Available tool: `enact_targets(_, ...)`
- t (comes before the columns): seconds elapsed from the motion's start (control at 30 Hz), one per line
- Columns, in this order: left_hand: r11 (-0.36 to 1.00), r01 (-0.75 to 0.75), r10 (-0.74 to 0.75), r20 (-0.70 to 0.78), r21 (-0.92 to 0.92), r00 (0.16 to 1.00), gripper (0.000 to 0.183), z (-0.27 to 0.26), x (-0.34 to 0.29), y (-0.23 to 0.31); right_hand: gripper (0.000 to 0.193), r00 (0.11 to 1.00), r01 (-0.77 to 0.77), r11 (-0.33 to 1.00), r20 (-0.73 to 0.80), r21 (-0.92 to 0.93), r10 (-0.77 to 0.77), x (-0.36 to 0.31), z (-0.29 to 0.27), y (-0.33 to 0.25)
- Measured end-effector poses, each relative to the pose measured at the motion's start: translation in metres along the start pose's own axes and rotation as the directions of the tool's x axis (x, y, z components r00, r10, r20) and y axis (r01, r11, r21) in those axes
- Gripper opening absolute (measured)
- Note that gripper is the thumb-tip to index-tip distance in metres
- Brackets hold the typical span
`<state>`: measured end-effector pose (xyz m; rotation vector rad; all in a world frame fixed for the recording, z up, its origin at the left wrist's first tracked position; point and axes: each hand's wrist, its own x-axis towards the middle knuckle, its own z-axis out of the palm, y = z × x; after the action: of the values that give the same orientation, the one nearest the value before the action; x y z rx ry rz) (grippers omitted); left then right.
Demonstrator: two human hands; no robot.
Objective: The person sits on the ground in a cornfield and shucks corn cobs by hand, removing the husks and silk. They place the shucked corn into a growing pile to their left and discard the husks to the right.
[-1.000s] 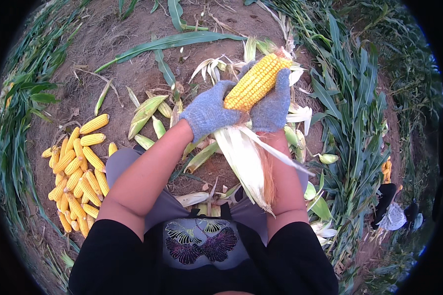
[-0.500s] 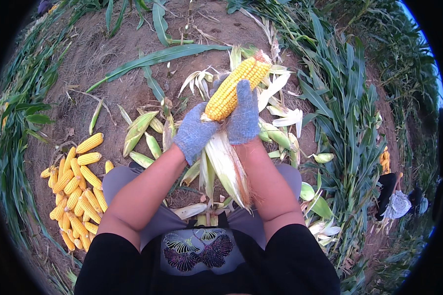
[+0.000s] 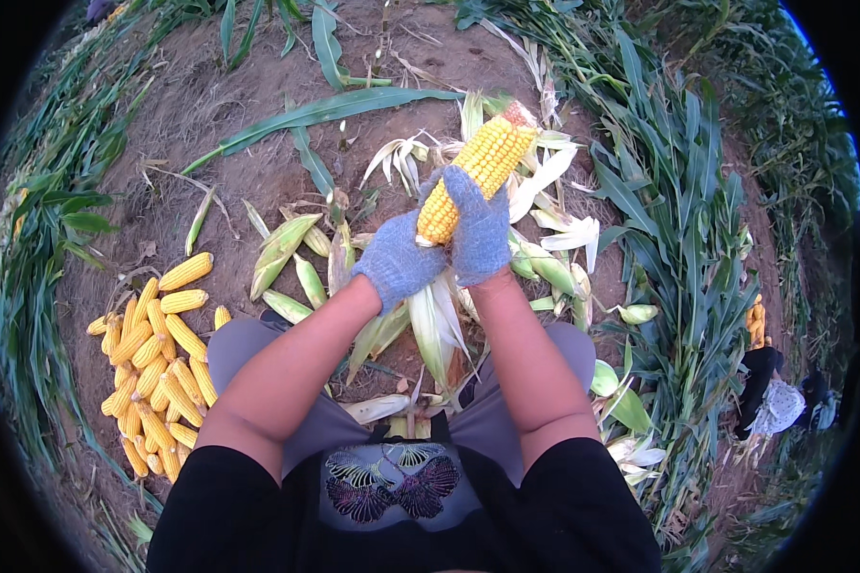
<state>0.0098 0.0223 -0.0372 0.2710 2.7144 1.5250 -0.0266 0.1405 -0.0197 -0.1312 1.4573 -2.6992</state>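
A bare yellow ear of corn (image 3: 487, 158) points up and to the right in front of me, its tip reddish. My right hand (image 3: 481, 239), in a grey knit glove, is wrapped round its middle with the thumb across the kernels. Closed at the butt end is my left hand (image 3: 401, 260), gloved alike; its fingertips are partly hidden. Below both hands is a pale peeled husk (image 3: 434, 329), apart from the ear, between my knees.
Several husked ears form a pile (image 3: 153, 382) by my left knee. Unhusked ears (image 3: 282, 253) and loose husks (image 3: 545, 181) lie ahead on the soil. Cut green stalks (image 3: 683, 220) run along the right. Another person (image 3: 769, 401) is at the far right.
The husk that hung from the ear's base has come away and dropped lower. My right hand has slid down the ear, with the thumb now bent across it.
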Motion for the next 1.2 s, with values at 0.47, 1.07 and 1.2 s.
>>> enact_targets(0.47,0.847,-0.192,0.021,0.33,0.495,0.944,0.028,-0.006,-0.013,-0.003,0.037,0.93,-0.323,0.946,0.177,-0.024,0.322,0.01,-0.024,-0.007)
enact_targets(1.07,0.691,-0.228,0.457,-0.17,0.686,0.873,0.102,-0.026,0.034,-0.014,0.05,0.951,-0.303,0.944,0.103,0.133,0.291,0.009,-0.059,-0.034)
enact_targets(1.2,0.872,-0.196,0.437,-0.531,0.449,0.726,0.081,-0.048,0.05,0.002,0.052,0.97,-0.219,0.976,0.11,-0.004,0.218,-0.003,-0.045,-0.038)
